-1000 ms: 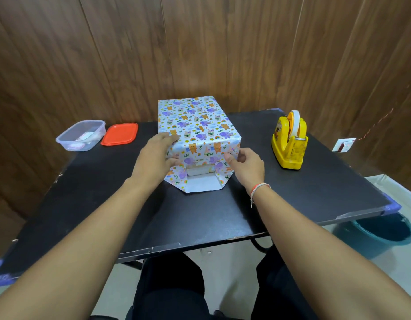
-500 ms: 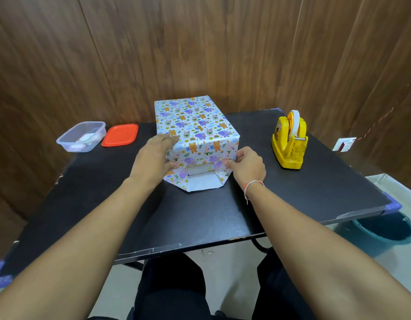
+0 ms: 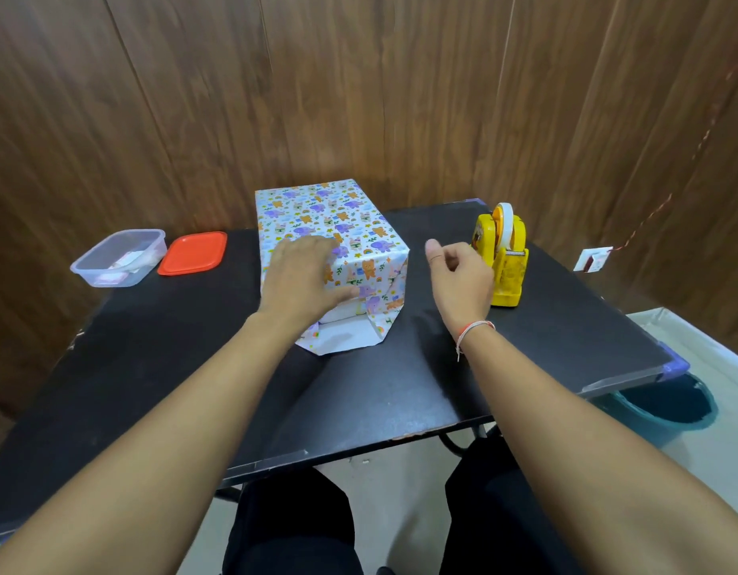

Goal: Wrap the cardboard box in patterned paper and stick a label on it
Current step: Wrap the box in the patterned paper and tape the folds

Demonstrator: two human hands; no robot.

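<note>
box: cardboard box in animal-patterned wrapping paper (image 3: 334, 238), centre of black table (image 3: 400, 392) – near end flap unfolded
left hand (image 3: 300, 280): flat, fingers straight, pressing box's near-left edge
right hand (image 3: 462, 276): off the box, loosely curled, holding nothing – beside yellow tape dispenser (image 3: 504, 259)

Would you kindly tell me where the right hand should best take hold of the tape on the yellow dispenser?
Probably the free tape end at the dispenser's near cutter edge, pinched from above by the right hand, since the roll stands upright on top.
</note>
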